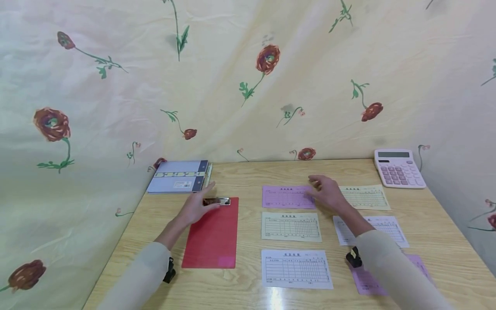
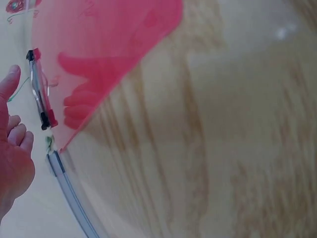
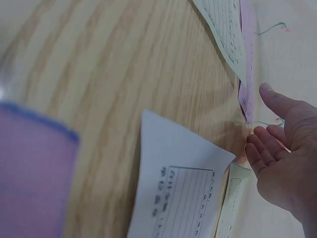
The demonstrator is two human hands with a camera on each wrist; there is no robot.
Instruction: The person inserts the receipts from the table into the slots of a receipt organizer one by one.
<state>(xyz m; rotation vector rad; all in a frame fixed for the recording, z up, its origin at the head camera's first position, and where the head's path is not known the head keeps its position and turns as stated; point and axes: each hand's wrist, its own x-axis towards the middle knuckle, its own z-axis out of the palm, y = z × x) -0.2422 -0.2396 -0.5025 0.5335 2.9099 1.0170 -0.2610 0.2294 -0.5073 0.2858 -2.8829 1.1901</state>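
While the red clipboard (image 1: 213, 241) is lying below the left hand (image 1: 194, 208), its metal clip (image 1: 217, 201) is being framed between the outstretched thumb and fingers; these are being held relaxed, with nothing gripped. At the right end of the upper purple form (image 1: 286, 197), the right hand (image 1: 327, 193) is being held low, its fingers loosely bent and grasping nothing — whether that paper is being touched cannot be told. Just right of this hand, a pale yellow form (image 1: 364, 198) is being partly covered by it.

Six printed forms are being shown in two columns of three: two purple, two pale yellowish, two white. Under the upper purple one, a yellowish-green form (image 1: 290, 227) and a white form (image 1: 296, 269) are lying; opposite, another white form (image 1: 387, 232) and the lower purple form (image 1: 364, 282) are being partly hidden by the right arm. One calculator (image 1: 400, 169) and one blue-grey folder (image 1: 174, 183) are resting at the back.

All six forms are thin, rectangular and ruled with grids. In the clipboard's glossy surface, the left hand is being mirrored. Wood grain is running across the tabletop (image 1: 248, 241) — behind it, flower-patterned cloth (image 1: 217, 86) is hanging.
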